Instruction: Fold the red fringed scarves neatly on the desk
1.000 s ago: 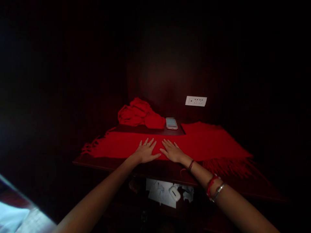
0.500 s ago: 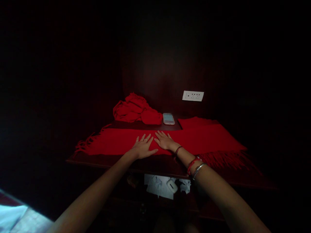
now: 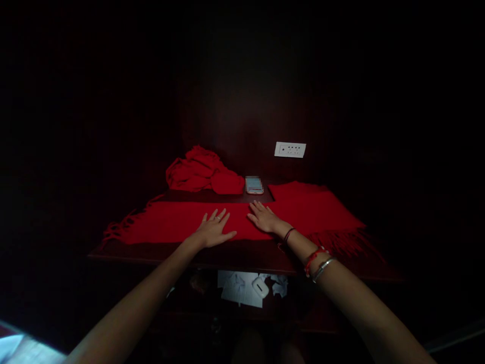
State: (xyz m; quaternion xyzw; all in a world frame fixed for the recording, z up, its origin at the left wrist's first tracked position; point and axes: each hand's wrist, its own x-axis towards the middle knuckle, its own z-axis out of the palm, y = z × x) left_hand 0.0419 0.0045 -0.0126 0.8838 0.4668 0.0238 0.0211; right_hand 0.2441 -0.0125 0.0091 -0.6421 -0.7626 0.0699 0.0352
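A red fringed scarf (image 3: pixel 170 222) lies spread lengthwise on the dark wooden desk (image 3: pixel 151 257). Its tassels fan out at the left end and at the right front. On the right the cloth is angled, with a wider part reaching back toward the wall. My left hand (image 3: pixel 212 231) rests flat near the scarf's middle, fingers spread, a ring on one finger. To its right, my right hand (image 3: pixel 263 217) presses flat on the same cloth, fingers stretched out. Neither hand grasps anything.
Behind the scarf are a crumpled red cloth heap (image 3: pixel 200 172) and a phone (image 3: pixel 254 185). A white socket plate (image 3: pixel 290 149) is on the back wall. Below the desktop, a shelf holds papers (image 3: pixel 242 298) and a small white case (image 3: pixel 260 287).
My right hand has slid right along the scarf, widening the gap between my hands. The whole view has shifted slightly, so objects appear further left.
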